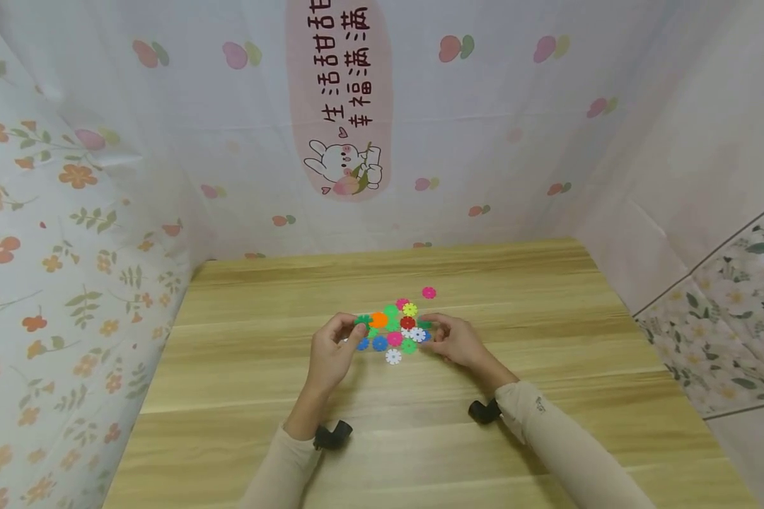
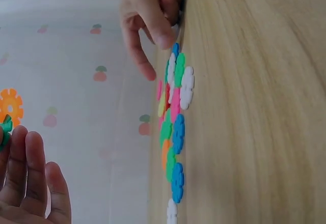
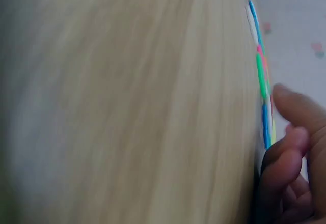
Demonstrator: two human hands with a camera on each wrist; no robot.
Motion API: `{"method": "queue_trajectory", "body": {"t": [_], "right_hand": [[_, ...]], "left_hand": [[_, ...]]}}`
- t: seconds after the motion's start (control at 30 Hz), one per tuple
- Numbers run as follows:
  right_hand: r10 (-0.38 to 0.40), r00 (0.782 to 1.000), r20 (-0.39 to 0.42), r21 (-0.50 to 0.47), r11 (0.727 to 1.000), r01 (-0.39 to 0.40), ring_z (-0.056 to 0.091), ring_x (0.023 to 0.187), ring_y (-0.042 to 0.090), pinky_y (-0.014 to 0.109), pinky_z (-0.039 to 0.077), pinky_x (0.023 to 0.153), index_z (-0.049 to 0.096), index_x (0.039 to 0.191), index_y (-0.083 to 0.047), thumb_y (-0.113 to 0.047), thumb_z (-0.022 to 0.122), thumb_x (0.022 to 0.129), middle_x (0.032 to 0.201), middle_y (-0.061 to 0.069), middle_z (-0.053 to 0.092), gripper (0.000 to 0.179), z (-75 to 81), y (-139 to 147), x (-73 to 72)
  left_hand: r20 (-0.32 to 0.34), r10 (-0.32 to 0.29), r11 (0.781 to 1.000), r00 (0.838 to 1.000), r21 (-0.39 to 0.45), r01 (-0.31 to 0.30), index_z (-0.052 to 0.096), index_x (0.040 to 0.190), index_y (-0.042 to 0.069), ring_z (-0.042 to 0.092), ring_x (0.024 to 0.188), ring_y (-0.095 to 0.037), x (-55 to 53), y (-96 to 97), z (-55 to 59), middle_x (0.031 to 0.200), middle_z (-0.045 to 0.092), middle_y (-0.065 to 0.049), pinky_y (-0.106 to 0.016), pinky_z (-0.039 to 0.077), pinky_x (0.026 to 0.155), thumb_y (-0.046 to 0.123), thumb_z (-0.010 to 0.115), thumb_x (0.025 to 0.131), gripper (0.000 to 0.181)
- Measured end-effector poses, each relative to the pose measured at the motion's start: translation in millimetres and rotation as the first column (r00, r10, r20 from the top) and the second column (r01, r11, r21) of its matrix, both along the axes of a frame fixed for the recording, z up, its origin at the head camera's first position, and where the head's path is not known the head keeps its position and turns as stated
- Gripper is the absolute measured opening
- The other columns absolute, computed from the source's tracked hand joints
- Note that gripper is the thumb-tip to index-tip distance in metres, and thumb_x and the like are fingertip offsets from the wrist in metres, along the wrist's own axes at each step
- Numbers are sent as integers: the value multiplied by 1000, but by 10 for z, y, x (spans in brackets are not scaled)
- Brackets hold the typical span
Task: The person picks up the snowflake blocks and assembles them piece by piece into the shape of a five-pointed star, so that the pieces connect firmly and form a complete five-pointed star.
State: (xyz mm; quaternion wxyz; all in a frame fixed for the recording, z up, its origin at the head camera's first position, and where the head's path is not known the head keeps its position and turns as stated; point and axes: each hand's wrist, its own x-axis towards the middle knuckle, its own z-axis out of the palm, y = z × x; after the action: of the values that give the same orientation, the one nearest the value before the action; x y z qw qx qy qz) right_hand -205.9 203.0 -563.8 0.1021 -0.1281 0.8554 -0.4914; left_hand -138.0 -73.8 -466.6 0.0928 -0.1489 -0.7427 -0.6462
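In the head view my left hand (image 1: 332,355) pinches a dark green snowflake disc (image 1: 363,321) between thumb and fingers. Joined to that disc is an orange snowflake disc (image 1: 378,320), raised above the table in the left wrist view. My right hand (image 1: 456,342) hovers low at the right side of the spread discs, thumb and forefinger apart, the other fingers loosely bent. Close by its fingertips lie a blue disc (image 2: 175,49) and a white disc (image 1: 418,335). No disc shows between the right hand's fingers in the right wrist view.
Several loose snowflake discs lie clustered on the wooden table (image 1: 420,438), among them a dark red disc (image 1: 407,323), a yellow disc (image 1: 409,309) and a white disc (image 1: 392,356). A pink disc (image 1: 429,293) sits apart, farther back. Patterned cloth (image 1: 242,155) hangs behind the table.
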Motion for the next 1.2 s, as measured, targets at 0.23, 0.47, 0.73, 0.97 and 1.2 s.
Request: {"method": "queue_trajectory", "body": {"t": [0.23, 0.47, 0.73, 0.97, 1.2], "right_hand": [[0, 992, -126, 169, 985, 22, 44, 48, 10, 23, 36, 42, 66, 113, -19, -29, 79, 76, 59, -3, 53, 41, 73, -80, 23], [-7, 990, -143, 191, 981, 35, 43, 46, 9, 22, 35, 43, 68, 106, -16, -28, 77, 78, 58, -4, 53, 32, 113, -106, 39], [-89, 993, -72, 60, 994, 94, 48, 53, 13, 23, 40, 45, 63, 98, -11, -27, 78, 76, 67, 0, 58, 30, 188, -32, 101], [-20, 997, -77, -162, 987, 7, 64, 60, 28, 39, 53, 49, 61, 98, -13, -27, 77, 77, 87, 7, 60, 30, 630, -51, 285], [114, 940, -322, -67, 988, -142, 57, 57, 12, 28, 50, 48, 62, 100, -18, -23, 77, 76, 82, -4, 62, 29, 1071, -200, 448]], "left_hand": [[-6, -24, 999, 1000, 23, 24, 61, 98, -3, 62, 77, -23, -8, 23, -41, 88, 65, -13, -37, 55, 67, 7, 59, 92, 12], [0, -3, 1000, 1000, 12, 3, 62, 96, 0, 61, 77, -20, 5, 74, -19, 86, 66, -8, -34, 55, 65, 9, 61, 91, 10], [-13, -31, 999, 999, -7, 31, 62, 96, -2, 62, 80, -27, 46, 139, 47, 88, 65, -10, -37, 54, 72, 7, 60, 91, 11], [-94, -63, 993, 994, -103, 54, 63, 93, 0, 60, 79, -19, 39, 125, 23, 86, 65, -8, -35, 52, 75, 4, 61, 89, 6], [-144, -121, 968, 982, -238, 84, 64, 95, 13, 62, 79, -11, -45, 146, -152, 85, 66, 5, -32, 53, 73, 16, 66, 88, 7]]}}
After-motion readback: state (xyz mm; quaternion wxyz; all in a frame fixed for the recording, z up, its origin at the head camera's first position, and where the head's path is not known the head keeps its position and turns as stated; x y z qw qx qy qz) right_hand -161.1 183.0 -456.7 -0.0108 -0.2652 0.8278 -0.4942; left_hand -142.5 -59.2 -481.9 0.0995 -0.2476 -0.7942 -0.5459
